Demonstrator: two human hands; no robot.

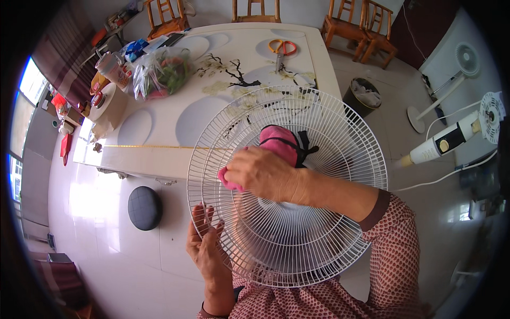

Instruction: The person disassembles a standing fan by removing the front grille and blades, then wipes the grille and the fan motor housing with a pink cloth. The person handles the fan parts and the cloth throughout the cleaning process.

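Note:
A round white wire fan guard (295, 255) lies tilted before me, between my body and the table. My left hand (207, 243) grips its rim at the lower left, fingers around the wires. With my right hand (259, 171) I hold a pink cloth (231, 181) against the wires left of the guard's middle. More pink fabric with black edging and a black strap (281, 143) shows just beyond the right hand; whether it is the same cloth I cannot tell.
The floral-patterned table (159, 159) bears scissors (280, 54), a plastic bag of vegetables (163, 73) and a paper roll (109, 103). A fan body (442, 143) stands at right, near a bin (362, 93) and another fan (466, 60). A black round stool (145, 208) is at left.

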